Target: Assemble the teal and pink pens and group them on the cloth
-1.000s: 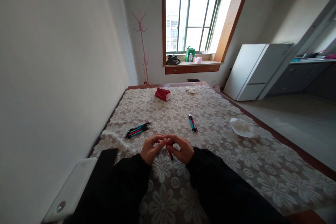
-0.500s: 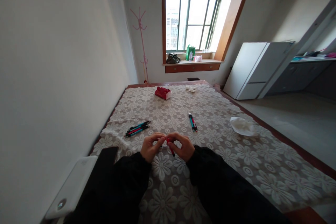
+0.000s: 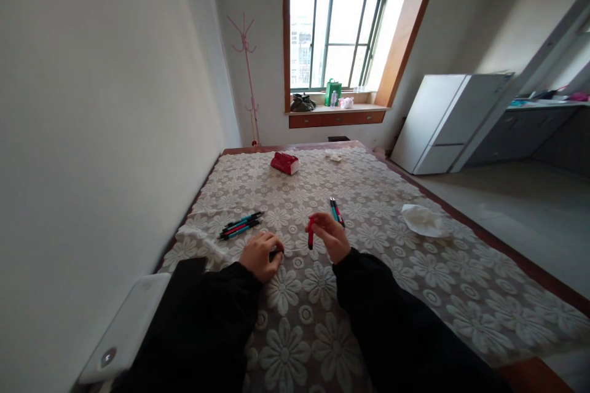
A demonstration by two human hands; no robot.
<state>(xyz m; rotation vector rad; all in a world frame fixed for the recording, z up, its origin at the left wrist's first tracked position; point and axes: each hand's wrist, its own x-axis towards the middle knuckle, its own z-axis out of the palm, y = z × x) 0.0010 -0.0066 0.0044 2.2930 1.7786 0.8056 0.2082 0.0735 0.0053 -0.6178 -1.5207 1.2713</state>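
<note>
My right hand (image 3: 334,238) is lifted a little above the lace tablecloth (image 3: 415,295), fingers curled around a red pen barrel (image 3: 311,233) that I hold nearly upright, its long axis running from the cloth up toward me. My left hand (image 3: 260,255) sits lower and to the left, resting on the cloth, fingers pinched shut on a small dark piece (image 3: 275,252) that I take to be the pen's tip or end section; it is too small to be sure. A thin pale rod (image 3: 295,250), probably the refill, runs almost level between the two hands, from the dark piece toward the foot of the barrel. So the barrel stands to the right of my left hand, close by, and the rod lies crosswise to it.

A bundle of teal, red and black pens (image 3: 240,225) lies on the cloth just beyond my left hand, pointing right and away. Another pair of pens (image 3: 336,210) lies just beyond my right hand, nearer to it than to the left. Farther right is a crumpled tissue (image 3: 421,221), and at the far end a red pack (image 3: 285,163).
</note>
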